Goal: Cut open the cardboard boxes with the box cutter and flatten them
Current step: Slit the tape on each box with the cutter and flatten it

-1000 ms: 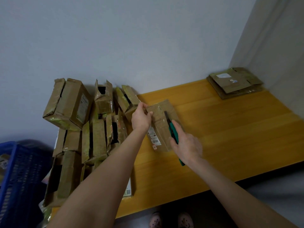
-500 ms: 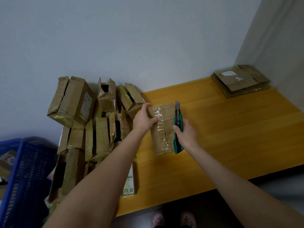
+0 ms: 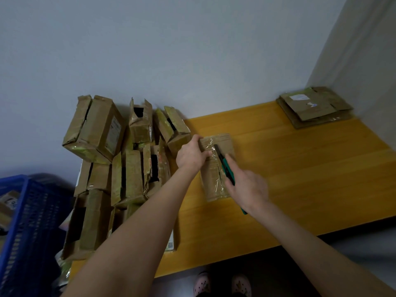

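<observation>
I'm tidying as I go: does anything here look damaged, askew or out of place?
Yes. The pile of boxes at the left end of the table is jumbled: several lean at angles with torn, gaping flaps, and the large box sits tilted on top. The flattened stack in the far corner lies neat.

Taped box (image 3: 211,179), seemingly under green cutter (image 3: 224,163)
</observation>
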### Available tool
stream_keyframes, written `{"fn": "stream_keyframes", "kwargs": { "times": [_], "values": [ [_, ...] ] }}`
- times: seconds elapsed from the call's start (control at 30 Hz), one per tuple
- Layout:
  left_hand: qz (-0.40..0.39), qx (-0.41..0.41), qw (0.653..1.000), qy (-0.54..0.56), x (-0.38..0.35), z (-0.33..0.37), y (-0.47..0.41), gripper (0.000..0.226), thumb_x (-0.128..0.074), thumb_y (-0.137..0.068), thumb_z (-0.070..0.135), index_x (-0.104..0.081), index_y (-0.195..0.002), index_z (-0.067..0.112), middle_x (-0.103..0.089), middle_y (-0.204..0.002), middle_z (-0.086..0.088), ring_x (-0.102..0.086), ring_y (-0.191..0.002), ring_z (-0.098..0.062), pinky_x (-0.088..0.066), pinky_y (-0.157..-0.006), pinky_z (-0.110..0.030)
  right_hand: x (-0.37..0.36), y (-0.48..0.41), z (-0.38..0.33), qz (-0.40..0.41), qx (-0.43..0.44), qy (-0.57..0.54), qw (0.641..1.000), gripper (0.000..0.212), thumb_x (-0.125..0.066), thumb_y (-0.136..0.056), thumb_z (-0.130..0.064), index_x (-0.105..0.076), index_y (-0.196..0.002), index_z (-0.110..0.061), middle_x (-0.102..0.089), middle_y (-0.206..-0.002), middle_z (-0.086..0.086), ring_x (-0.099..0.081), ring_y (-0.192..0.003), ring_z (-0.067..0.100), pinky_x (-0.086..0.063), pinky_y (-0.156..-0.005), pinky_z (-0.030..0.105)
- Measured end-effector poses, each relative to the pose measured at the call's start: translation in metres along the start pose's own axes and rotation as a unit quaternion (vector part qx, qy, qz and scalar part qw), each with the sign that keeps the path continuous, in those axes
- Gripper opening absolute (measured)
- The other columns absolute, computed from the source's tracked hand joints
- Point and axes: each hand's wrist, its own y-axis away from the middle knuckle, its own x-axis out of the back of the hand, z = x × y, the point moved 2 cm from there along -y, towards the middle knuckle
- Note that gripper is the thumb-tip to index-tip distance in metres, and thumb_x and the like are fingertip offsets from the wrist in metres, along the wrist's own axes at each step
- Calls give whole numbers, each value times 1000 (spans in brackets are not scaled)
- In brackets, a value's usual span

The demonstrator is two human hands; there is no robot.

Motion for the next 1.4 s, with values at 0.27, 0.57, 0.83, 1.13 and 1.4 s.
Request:
{"fn": "stream_keyframes", "kwargs": {
  "times": [0.27,0.57,0.83,1.13,1.4],
  "values": [
    [16,3,999,-34,0,6,4,50,-68,-88,39,-46,-133,30,-65,-118,-5,-61,-110,-28,-43,-69,-32,2,-6,-4,-21,0,41,999,60,-36,-100,-39,-7,-152,-39,-64,-112,0,-65,-91,26,-40,-63,31],
    [69,-2,997,-40,-2,6,8,32,-62,-94,26,-55,-126,27,-70,-101,-3,-65,-97,-25,-39,-60,-31,-5,-18,-12,-56,-35,90,994,68,-40,-100,-23,0,-153,-34,-65,-111,0,-64,-91,24,-38,-61,30],
    [68,9,997,-35,-2,4,6,33,-61,-94,28,-55,-126,24,-68,-108,-5,-63,-102,-26,-39,-63,-32,-11,-9,-7,-83,-48,94,991,69,-42,-100,-24,0,-154,-32,-67,-109,4,-65,-93,25,-39,-63,30],
    [61,-31,994,-85,5,10,7,35,-61,-94,34,-52,-126,21,-67,-109,-5,-64,-100,-26,-41,-62,-32,8,-9,-1,6,-24,10,1000,52,-41,-100,-36,-16,-146,-31,-60,-79,1,-61,-64,22,-53,-58,34],
    [60,-46,992,-99,4,13,7,36,-59,-95,35,-51,-127,22,-65,-110,-5,-62,-102,-26,-39,-63,-33,2,-19,14,-46,-41,-122,991,54,-40,-96,-31,-26,-148,-39,-65,-86,1,-61,-65,22,-55,-55,36]
  ]
}}
